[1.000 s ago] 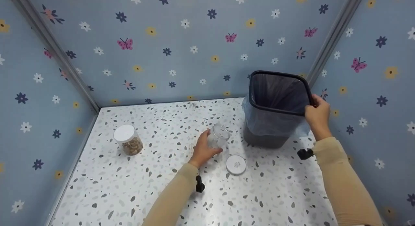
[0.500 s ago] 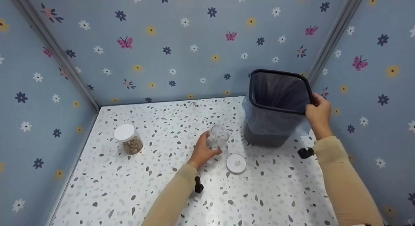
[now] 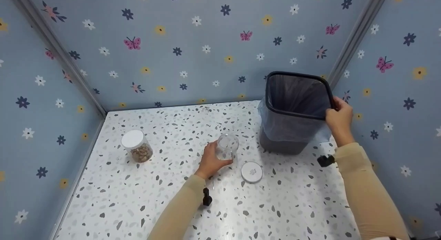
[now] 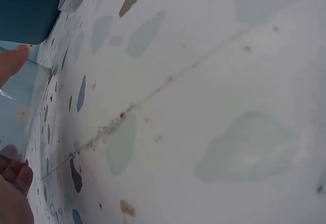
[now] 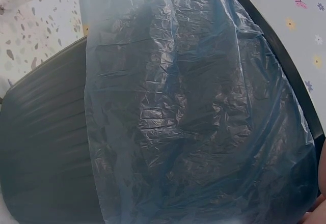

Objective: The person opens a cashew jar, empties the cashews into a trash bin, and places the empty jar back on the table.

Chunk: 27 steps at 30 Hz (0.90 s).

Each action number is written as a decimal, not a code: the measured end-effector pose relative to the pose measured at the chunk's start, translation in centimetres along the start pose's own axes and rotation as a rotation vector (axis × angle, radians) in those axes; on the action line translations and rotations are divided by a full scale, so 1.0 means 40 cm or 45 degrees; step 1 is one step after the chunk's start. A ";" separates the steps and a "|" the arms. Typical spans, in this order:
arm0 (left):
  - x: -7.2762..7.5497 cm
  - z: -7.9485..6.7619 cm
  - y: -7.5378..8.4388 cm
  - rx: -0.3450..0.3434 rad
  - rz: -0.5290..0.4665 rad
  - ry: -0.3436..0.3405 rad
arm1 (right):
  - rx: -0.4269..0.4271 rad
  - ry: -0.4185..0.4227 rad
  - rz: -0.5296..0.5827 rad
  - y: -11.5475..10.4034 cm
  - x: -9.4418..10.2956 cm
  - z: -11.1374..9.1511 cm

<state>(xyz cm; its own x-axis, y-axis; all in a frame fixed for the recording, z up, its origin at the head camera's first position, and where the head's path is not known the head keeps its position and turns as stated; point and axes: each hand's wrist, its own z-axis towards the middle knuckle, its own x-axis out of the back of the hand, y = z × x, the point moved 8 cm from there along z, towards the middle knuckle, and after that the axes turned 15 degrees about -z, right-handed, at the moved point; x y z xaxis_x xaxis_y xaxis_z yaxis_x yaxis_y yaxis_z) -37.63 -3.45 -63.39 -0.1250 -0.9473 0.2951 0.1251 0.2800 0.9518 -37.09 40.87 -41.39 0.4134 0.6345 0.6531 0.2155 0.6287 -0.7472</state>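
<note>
My left hand (image 3: 211, 161) grips a clear, lidless jar (image 3: 228, 143) near the middle of the terrazzo-patterned table, thumb on the near side and fingers around its left. Part of the jar's clear wall (image 4: 20, 99) shows between thumb and fingers at the left edge of the left wrist view. At the right, my right hand (image 3: 340, 119) pinches the black rim of a grey trash bin (image 3: 282, 147). A thin bluish bag (image 5: 178, 96) lines the bin and hangs over its outside. A round white lid (image 3: 252, 172) lies flat between the jar and the bin.
A jar of nuts (image 3: 140, 152) with a white lid stands at the left of the table (image 3: 172, 202). Blue flowered panels (image 3: 193, 50) enclose the table at the back and both sides, and the bin stands close to the back right corner.
My left hand has moved slightly left with the clear jar, away from the bin, and the jar's opening has turned upward. My right hand stays on the bin's rim.
</note>
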 end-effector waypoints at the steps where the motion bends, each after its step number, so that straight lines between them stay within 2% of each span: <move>1: 0.002 0.000 -0.001 -0.001 0.003 0.007 | -0.002 -0.003 -0.003 -0.001 0.000 0.000; 11: 0.011 -0.007 -0.024 0.059 -0.098 0.029 | -0.009 -0.009 -0.003 -0.005 0.001 -0.001; 18: 0.013 -0.014 -0.037 0.116 -0.114 0.021 | -0.001 -0.015 0.008 -0.007 0.001 -0.005; 27: 0.018 -0.021 -0.033 0.077 -0.155 -0.011 | -0.021 -0.024 -0.014 -0.007 -0.002 -0.006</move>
<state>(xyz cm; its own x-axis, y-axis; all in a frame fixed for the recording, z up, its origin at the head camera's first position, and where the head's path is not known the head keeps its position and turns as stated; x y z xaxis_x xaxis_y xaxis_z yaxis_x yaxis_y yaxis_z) -37.06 -4.62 -64.49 -0.1445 -0.9735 0.1772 0.0489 0.1718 0.9839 -36.95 40.55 -41.27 0.3943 0.6361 0.6633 0.2347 0.6282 -0.7418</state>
